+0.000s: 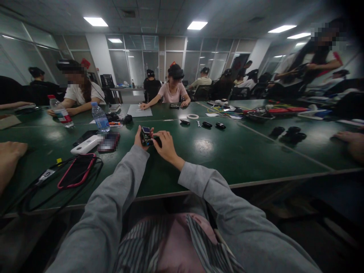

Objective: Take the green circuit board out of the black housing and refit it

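Note:
Above the green table (227,151), my left hand (138,139) is closed around a small circuit board (146,139) with a little screen (146,130) on its upper part. My right hand (166,146) meets the board's right side, thumb and bent fingers at its edge. Whether anything small sits between those right fingertips cannot be made out. Just beyond the board, several dark small items lie on the table, among them a black oval object (185,122) and a small wrench (198,123).
Left of my arms are a red-rimmed phone (76,170), black cables, a white device (87,144) and a water bottle (100,117). A white ring (192,116) lies ahead. Across the table a person (173,89) works. Other people's hands rest at the left (11,159) and right edges.

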`<state>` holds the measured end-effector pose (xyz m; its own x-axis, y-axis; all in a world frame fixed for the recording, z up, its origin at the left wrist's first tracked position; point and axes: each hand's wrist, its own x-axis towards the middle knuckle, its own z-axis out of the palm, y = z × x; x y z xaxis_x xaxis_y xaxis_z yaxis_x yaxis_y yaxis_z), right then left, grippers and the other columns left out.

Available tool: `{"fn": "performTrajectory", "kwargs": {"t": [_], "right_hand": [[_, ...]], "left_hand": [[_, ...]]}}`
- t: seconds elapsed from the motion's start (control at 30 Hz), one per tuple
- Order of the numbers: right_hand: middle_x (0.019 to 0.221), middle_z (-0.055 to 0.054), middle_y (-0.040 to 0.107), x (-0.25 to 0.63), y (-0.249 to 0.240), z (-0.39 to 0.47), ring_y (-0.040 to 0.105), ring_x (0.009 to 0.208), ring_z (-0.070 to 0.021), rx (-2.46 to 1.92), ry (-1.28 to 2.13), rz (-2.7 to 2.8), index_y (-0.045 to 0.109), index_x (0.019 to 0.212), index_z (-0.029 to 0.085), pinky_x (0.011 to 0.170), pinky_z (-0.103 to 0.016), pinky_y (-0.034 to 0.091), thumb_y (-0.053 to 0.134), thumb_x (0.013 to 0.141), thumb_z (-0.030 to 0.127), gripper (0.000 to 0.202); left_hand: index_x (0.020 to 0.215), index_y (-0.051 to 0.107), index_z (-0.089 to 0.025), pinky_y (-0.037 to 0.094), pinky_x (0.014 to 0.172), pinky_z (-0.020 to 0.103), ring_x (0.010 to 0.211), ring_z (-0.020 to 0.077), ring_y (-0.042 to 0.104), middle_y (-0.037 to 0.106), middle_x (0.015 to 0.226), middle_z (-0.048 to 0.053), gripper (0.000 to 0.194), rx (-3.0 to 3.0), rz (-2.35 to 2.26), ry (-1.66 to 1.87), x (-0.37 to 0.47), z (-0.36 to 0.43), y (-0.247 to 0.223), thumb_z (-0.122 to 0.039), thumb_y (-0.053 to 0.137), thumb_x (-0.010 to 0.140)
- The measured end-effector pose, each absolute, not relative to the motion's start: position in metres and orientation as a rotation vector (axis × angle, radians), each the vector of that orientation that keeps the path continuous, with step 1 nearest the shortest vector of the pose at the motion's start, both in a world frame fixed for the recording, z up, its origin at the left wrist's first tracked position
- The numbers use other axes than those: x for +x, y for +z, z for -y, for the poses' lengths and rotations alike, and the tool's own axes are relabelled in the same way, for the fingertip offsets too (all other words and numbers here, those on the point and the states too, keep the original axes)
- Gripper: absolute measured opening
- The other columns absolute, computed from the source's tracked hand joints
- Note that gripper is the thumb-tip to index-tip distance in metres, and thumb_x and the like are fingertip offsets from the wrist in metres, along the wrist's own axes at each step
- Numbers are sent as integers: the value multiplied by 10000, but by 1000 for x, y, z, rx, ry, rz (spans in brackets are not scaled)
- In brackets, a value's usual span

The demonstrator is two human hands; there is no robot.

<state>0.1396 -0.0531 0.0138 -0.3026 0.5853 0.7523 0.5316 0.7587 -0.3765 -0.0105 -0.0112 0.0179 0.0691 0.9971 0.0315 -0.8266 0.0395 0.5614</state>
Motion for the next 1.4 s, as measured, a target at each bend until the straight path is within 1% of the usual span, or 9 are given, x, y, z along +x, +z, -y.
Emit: {"fn": "performTrajectory", "kwargs": {"t": [0.23, 0.43, 0.6, 0.73, 0.87, 1.0, 1.1, 1.2, 1.4], "right_hand": [[1278, -78, 441, 129, 16, 61, 358, 1206, -237, -728, -3, 2140, 498, 1258, 273, 1002, -412, 337, 454, 894, 292, 367], [1226, -68, 474, 134, 8, 44, 462, 1132, -183, -721, 214, 2069, 454, 1295, 259, 984, -345, 387, 375, 928, 294, 377], [1229, -77, 512, 137, 1, 28, 481, 1156, -162, -740, 396, 1908, 485, 1265, 206, 1029, -322, 356, 360, 924, 268, 369], [1260, -49, 522, 138, 5, 21, 470, 1186, -161, -733, 637, 1767, 536, 1208, 220, 1039, -340, 369, 421, 894, 292, 342], [1157, -30, 572, 141, 12, 14, 552, 1045, -165, -617, 1057, 1522, 579, 1122, 231, 905, -369, 504, 490, 858, 338, 298], [1017, -25, 605, 145, 16, 7, 600, 881, -139, -547, 1349, 1225, 597, 1004, 202, 837, -385, 555, 484, 864, 270, 193], [923, -31, 627, 147, 19, 7, 623, 796, -130, -537, 1515, 1092, 587, 953, 173, 807, -355, 572, 469, 870, 203, 148], [886, -50, 646, 147, 21, 11, 644, 760, -134, -484, 1666, 1022, 581, 926, 146, 780, -320, 581, 448, 874, 154, 143], [844, -64, 664, 148, 21, 11, 659, 754, -139, -445, 1759, 977, 567, 915, 132, 745, -265, 579, 424, 865, 100, 155]], "left_hand": [[904, 602, -124, 519, 548, 237, 642, 153, 646, 672, 764, 90, 459, 423, -427, 1502, -10, 14, 31, -559, 485, 815], [937, 601, -128, 533, 587, 268, 714, 187, 664, 677, 781, 97, 448, 438, -436, 1498, -9, 19, 39, -542, 466, 832], [968, 612, -93, 537, 643, 295, 761, 210, 667, 676, 770, 111, 407, 493, -475, 1424, -10, 23, 41, -456, 472, 849], [939, 614, -114, 523, 639, 255, 711, 166, 660, 664, 737, 73, 232, 574, -515, 1429, -14, 17, 35, -280, 487, 839], [917, 602, -133, 518, 663, 237, 717, 148, 657, 668, 781, 59, 148, 613, -494, 1444, -17, 11, 28, -166, 528, 794], [995, 576, -163, 512, 772, 263, 790, 145, 661, 673, 854, 50, 245, 616, -477, 1474, -15, 8, 25, -108, 587, 757], [1018, 560, -204, 502, 798, 259, 798, 123, 657, 672, 871, 17, 306, 627, -507, 1537, -12, 4, 22, -123, 646, 735], [948, 572, -188, 493, 790, 240, 780, 110, 649, 664, 821, 10, 249, 689, -556, 1541, -13, -3, 16, -190, 685, 726], [881, 591, -181, 485, 765, 221, 750, 96, 643, 665, 803, -2, 254, 829, -576, 1499, -21, -12, 5, -197, 738, 674]]}}
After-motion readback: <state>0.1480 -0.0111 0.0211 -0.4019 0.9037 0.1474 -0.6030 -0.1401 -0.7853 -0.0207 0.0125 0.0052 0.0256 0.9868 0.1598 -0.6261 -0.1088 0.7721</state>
